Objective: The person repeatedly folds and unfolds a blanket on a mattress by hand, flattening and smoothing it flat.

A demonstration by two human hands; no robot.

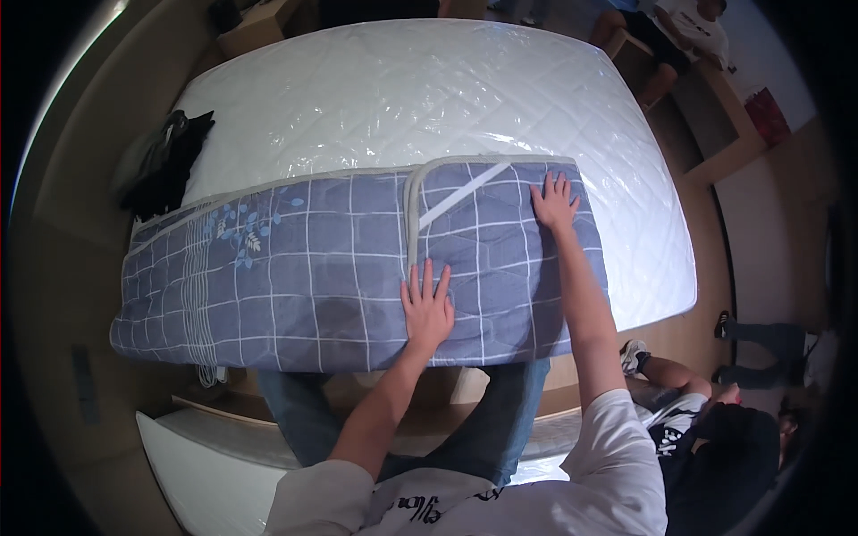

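Note:
A blue-grey quilted mattress pad (344,241) with a white check lies folded along the near side of a plastic-wrapped white mattress (429,89). Its right end is turned over on top of itself, and a white elastic strap (465,194) crosses the corner of that flap. My left hand (428,308) rests flat with fingers spread near the flap's left edge. Farther off to the right, my right hand (556,204) presses flat by the flap's far right corner, fingers apart. Neither hand grips the cloth. Blue leaf prints show on the pad's left part.
Dark clothing (174,165) lies at the mattress's left edge. A second wrapped mattress (206,464) is behind my legs. One person sits at the far right near a red bag (767,116); other people are at the lower right. A wooden cabinet (255,29) stands at the far left.

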